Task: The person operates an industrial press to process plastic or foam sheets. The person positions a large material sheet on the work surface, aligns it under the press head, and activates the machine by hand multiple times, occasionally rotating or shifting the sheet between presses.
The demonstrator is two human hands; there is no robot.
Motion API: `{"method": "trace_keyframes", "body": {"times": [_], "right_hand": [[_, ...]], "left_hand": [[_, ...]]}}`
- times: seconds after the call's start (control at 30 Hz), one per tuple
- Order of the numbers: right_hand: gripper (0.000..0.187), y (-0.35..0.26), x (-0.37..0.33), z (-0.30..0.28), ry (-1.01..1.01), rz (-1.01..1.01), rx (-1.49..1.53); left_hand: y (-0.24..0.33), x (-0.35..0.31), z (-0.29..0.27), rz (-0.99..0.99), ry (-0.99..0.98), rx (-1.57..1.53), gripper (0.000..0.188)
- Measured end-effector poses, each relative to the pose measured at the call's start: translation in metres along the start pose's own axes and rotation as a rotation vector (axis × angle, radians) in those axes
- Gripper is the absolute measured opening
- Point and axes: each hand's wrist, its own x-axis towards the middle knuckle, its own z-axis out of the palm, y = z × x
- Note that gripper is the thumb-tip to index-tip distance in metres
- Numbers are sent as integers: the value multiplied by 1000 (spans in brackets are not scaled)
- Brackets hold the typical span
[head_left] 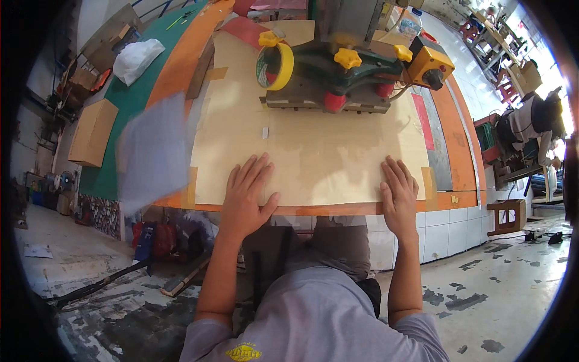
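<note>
My left hand [245, 196] lies with fingers spread on a cream sheet [313, 175] taped over the orange table, near its front edge. At the sheet's right side my right hand [399, 193] rests, fingers stretched out and nothing held. A small whitish piece [265, 133] lies beyond my left fingertips. Farther back stands a dark machine head [325, 66] with yellow knobs and red parts, its flat metal base over the sheet. A blurred bluish-grey sheet [154, 151] hangs at the left edge of the work surface, apart from my left hand.
On the green table part [102, 182] are a cardboard box [94, 133] and a white plastic bag [137, 60]. A roll of yellow tape [283, 66] hangs on the machine. A yellow control box [430, 63] sits at its right. A wooden stool [506, 216] stands on the floor at right.
</note>
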Motion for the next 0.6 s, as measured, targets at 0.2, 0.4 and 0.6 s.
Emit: {"method": "trace_keyframes", "body": {"times": [0.2,0.4,0.6], "right_hand": [[43,0,-2,-1,4,-19,0],[39,9,-18,-3,68,-38,108],[42,36,-51,37,410,-16,-23]], "left_hand": [[2,-1,-2,4,3,-11,59],[-3,-25,1,-24,98,-43,55],[-23,-77,46,-103,387,149,51]]}}
